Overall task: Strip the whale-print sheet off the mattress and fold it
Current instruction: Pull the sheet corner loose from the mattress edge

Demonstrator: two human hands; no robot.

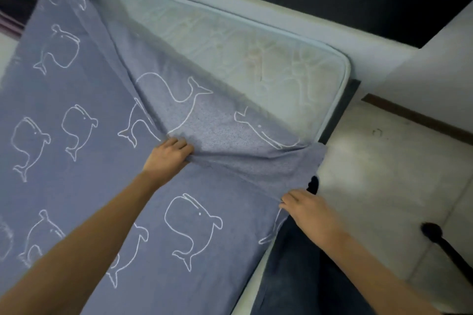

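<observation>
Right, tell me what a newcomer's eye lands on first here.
The blue whale-print sheet fills the left and centre, peeled back off the far right corner. There the pale quilted mattress lies bare. The left hand bunches a fold mid-frame, and the right hand pinches its edge lower right.

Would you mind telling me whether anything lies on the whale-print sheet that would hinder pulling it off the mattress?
Nothing visible does. The left hand and right hand grip the sheet, the mattress corner is bare, and nothing rests on the cloth in view; its far end is out of frame.
</observation>
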